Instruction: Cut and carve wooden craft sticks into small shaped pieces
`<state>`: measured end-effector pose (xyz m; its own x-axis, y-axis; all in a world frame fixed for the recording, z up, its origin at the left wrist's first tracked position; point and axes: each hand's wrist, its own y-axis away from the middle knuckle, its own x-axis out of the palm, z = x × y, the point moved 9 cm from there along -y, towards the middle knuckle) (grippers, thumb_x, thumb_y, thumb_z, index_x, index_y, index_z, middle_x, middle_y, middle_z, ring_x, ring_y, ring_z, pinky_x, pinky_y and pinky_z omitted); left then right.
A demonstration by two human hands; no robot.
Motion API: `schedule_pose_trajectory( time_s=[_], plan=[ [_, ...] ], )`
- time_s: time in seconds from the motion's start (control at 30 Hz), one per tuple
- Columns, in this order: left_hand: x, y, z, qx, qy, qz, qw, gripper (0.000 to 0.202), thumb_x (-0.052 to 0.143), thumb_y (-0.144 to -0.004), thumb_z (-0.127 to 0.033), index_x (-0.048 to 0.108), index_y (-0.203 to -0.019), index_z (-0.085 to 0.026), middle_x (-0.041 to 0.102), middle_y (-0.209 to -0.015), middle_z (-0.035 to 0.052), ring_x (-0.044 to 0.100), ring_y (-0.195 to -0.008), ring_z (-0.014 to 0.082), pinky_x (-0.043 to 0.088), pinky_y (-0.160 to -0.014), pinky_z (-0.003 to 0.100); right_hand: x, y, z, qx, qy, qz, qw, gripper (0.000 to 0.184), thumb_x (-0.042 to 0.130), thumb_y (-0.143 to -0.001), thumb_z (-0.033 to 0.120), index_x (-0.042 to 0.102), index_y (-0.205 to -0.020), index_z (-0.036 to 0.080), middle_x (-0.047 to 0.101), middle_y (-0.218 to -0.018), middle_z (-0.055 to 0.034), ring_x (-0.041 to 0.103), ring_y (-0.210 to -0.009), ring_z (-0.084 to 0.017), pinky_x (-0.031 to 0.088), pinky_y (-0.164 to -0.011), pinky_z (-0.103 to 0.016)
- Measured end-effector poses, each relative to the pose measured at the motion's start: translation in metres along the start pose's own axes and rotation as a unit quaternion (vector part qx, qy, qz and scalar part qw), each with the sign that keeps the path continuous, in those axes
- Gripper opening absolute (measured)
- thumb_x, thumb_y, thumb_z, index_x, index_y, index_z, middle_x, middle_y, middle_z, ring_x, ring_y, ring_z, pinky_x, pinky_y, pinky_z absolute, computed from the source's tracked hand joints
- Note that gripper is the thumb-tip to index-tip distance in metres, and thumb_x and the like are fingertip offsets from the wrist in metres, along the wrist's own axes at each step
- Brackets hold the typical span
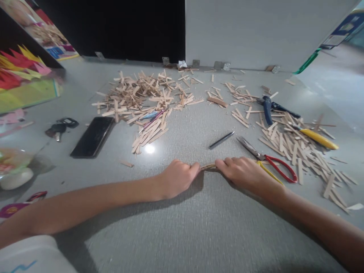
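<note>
Our left hand (179, 178) and right hand (241, 172), both closed, grip opposite ends of a thin strip (209, 167) (perhaps wooden) running roughly nine to three o'clock between them.

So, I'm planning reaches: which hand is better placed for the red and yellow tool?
Likely the right hand: it lies beside the tool; the left hand is farther off. Both grip a thin piece.

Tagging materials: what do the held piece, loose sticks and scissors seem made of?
Held piece: perhaps wood, from its tan colour; mostly covered, finish unclear.
Loose sticks: likely bare wood; pale tan, matte.
Scissors: blades likely metal, gray with slight sheen; handles likely smooth plastic, solid red and yellow.
</note>
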<state>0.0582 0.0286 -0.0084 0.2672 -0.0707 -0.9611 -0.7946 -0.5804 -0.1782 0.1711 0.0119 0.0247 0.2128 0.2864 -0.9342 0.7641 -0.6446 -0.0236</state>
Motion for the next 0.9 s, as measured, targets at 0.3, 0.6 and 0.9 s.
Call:
schedule_pose_trajectory(
  time_s=[0.3, 0.6, 0.9],
  plan=[
    [0.000, 0.000, 0.002, -0.017, 0.008, -0.002, 1.000, 0.050, 0.022, -0.116, -0.025, 0.061, -0.087, -0.016, 0.052, -0.051, -0.0015, 0.043, -0.040, 0.0138, 0.019, -0.045, 0.028, -0.014, 0.003, 0.017, 0.047, 0.091, -0.036, 0.994, 0.032, 0.045, -0.097, -0.004, 0.061, -0.080, 0.019, 0.058, -0.054, -0.0021, 0.050, -0.044, -0.016, 0.020, -0.049, -0.033],
    [-0.002, -0.002, 0.002, -0.016, 0.012, -0.008, 1.000, 0.053, 0.020, -0.116, -0.027, 0.064, -0.088, -0.016, 0.052, -0.051, -0.0012, 0.040, -0.040, 0.0134, 0.021, -0.043, 0.028, -0.014, 0.000, 0.013, 0.051, 0.096, -0.039, 0.993, 0.036, 0.040, -0.098, -0.005, 0.059, -0.079, 0.019, 0.058, -0.054, -0.0027, 0.051, -0.043, -0.017, 0.018, -0.048, -0.033],
    [-0.006, -0.002, 0.005, -0.014, 0.032, -0.059, 0.998, 0.057, 0.016, -0.118, -0.033, 0.062, -0.087, -0.017, 0.054, -0.050, -0.0018, 0.044, -0.039, 0.0129, 0.019, -0.046, 0.028, -0.010, 0.001, 0.013, 0.076, 0.096, -0.047, 0.991, 0.030, 0.047, -0.096, -0.005, 0.059, -0.082, 0.020, 0.059, -0.063, -0.0026, 0.057, -0.052, -0.019, 0.029, -0.052, -0.032]
  ],
)
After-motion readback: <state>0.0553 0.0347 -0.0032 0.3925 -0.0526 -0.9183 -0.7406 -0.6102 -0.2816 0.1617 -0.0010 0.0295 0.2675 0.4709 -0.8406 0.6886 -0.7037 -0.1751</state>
